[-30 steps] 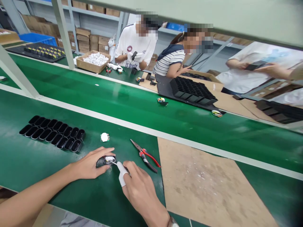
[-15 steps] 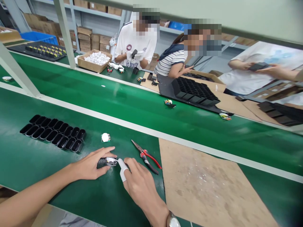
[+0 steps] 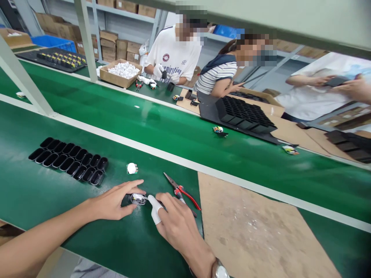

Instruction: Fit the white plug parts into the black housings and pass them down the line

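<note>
My left hand (image 3: 114, 201) is closed round a small black oval plastic case (image 3: 126, 199), thumb and fingers on its sides. At the case's open end, which faces right, a circuit board (image 3: 138, 199) with white and metallic parts shows. My right hand (image 3: 174, 216), with white covers on its fingertips, pinches at thin pale wires (image 3: 145, 198) that stick out from that end. Its other fingers are curled, so part of the grip is hidden. Just beyond my right hand lie long-nose pliers (image 3: 181, 191) with red and black handles. A small board with a round white top (image 3: 131, 168) lies beyond my left hand.
Two rows of empty black cases (image 3: 68, 158) stand at the left. A cardboard sheet (image 3: 255, 227) covers the right side. Beyond a pale rail (image 3: 139, 148), a green conveyor (image 3: 162, 123) carries small assemblies (image 3: 220, 131). Several co-workers sit across it, near black trays (image 3: 246, 116).
The view has shifted slightly, so most things sit further right. On the belt, the assemblies have moved right. My hands keep their hold at the case, with the right fingertips slightly farther from its end.
</note>
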The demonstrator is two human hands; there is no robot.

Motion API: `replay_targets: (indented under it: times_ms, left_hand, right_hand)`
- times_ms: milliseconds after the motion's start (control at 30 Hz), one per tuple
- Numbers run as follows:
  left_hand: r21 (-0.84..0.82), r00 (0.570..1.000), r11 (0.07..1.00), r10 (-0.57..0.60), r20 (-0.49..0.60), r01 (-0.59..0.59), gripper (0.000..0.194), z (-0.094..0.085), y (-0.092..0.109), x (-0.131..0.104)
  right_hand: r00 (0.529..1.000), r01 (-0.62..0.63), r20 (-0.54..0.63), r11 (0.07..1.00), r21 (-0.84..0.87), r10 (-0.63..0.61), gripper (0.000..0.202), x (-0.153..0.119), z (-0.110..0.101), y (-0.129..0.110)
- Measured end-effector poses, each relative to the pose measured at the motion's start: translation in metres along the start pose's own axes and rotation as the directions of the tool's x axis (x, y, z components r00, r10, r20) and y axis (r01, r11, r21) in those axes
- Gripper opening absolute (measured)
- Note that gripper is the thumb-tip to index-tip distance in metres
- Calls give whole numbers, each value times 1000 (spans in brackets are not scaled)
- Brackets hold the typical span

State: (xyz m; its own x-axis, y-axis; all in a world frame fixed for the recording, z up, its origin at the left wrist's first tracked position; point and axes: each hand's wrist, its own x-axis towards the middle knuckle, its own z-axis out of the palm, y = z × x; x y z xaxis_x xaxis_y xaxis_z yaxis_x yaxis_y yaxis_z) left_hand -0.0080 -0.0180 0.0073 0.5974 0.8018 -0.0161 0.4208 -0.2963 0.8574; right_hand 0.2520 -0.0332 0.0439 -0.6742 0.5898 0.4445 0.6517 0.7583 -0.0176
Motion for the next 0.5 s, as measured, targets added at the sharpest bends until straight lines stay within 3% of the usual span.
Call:
replay_targets:
  times_ms: [500]
  left_hand:
    - [-19,1000,1000,6,11,-6,81,-1,3,0]
  right_hand:
    - [1000,7,-8,999,42,-7,23,5,9,-1]
